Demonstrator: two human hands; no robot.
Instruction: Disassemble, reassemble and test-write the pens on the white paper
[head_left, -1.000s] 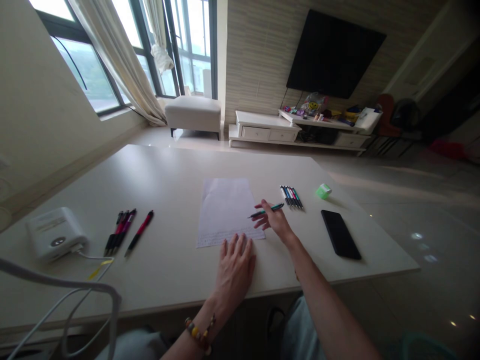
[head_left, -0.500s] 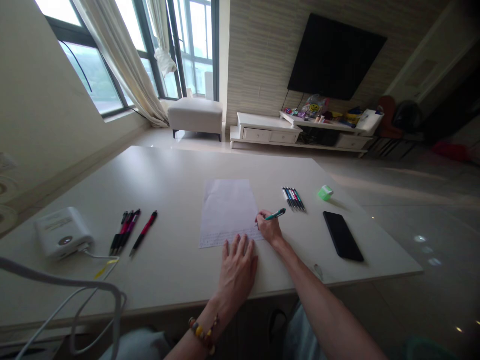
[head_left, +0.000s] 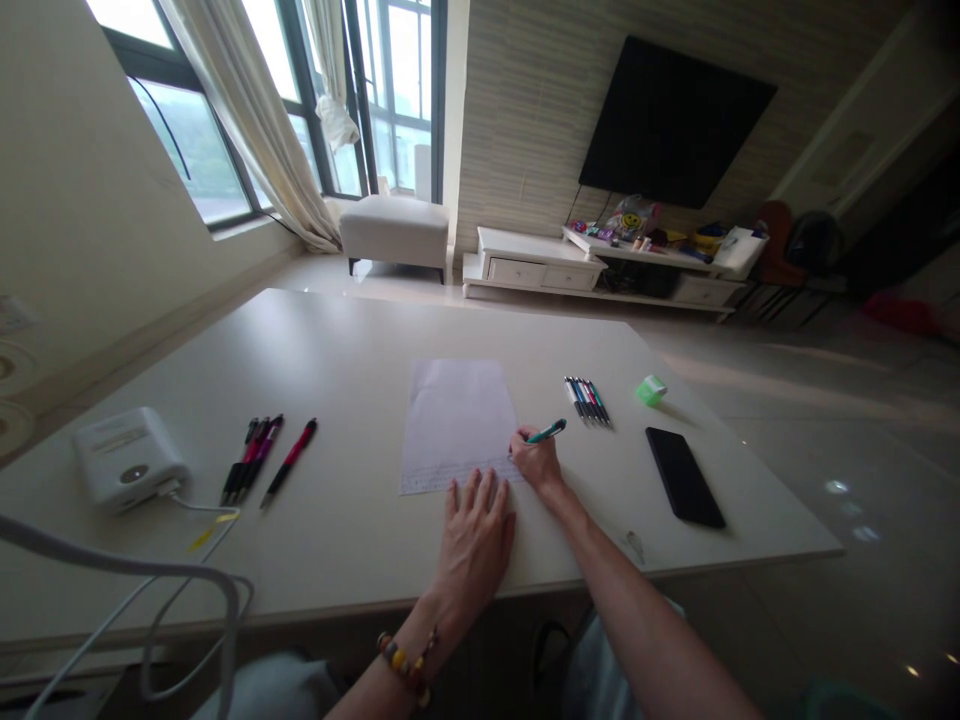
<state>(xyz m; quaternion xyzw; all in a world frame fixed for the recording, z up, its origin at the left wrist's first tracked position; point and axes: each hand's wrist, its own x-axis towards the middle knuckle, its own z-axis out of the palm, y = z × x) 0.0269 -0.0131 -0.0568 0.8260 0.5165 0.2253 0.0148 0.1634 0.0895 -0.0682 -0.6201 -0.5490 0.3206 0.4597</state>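
A white sheet of paper [head_left: 461, 405] lies on the table, with lines of handwriting along its near edge. My right hand [head_left: 538, 464] grips a green pen [head_left: 546, 432] at the paper's right edge, close to the written lines. The pen's tip is hidden by my fingers. Flat across the bottom edge of the sheet rests my left hand [head_left: 474, 530], fingers stretched out and slightly spread, a beaded bracelet on its wrist.
Several pens [head_left: 589, 402] lie in a row right of the paper, near a green-and-white small box [head_left: 651, 391] and a black phone [head_left: 684, 477]. Leftward are more pens [head_left: 255, 460], a single red-black pen [head_left: 289, 463] and a white device [head_left: 129, 462] with cables.
My right hand and the green pen have shifted slightly left along the written lines. My left hand stays in place. The whole view has tilted a little.
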